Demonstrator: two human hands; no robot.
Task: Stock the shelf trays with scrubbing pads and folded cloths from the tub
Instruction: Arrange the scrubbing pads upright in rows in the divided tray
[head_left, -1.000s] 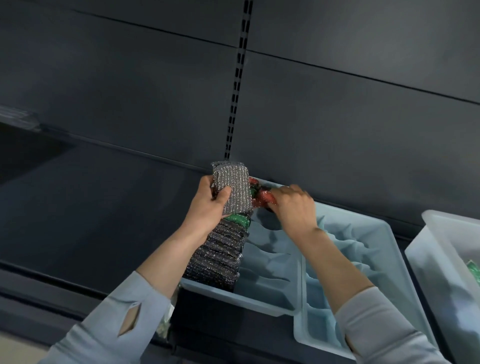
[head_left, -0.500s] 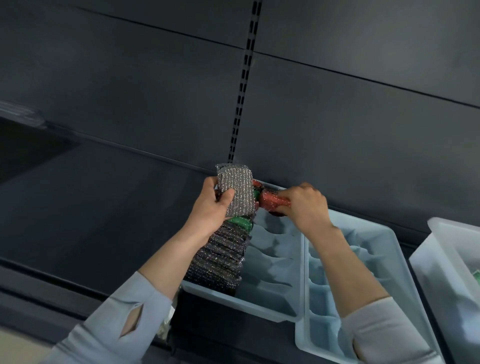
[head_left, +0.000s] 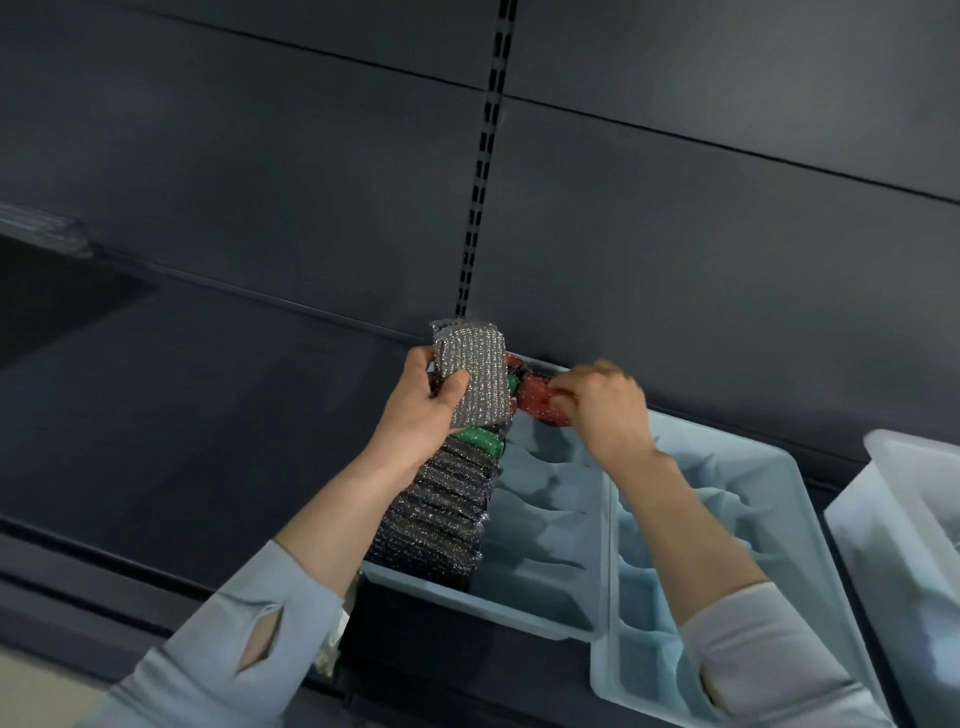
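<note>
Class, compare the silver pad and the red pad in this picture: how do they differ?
The silver pad stands upright above the row; the red pad lies low at the tray's back end. The left hand grips the silver pad; the right hand pinches the red pad. Both have a glittery woven surface.

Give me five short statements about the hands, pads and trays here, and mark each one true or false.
1. The left hand holds a silver pad. True.
2. The right hand is empty. False: it grips a red pad.
3. A row of dark pads stands in the left tray. True.
4. The right tray is packed with pads. False: its visible compartments hold none.
5. The green pad lies in the right tray. False: it sits in the left tray's row.
</note>
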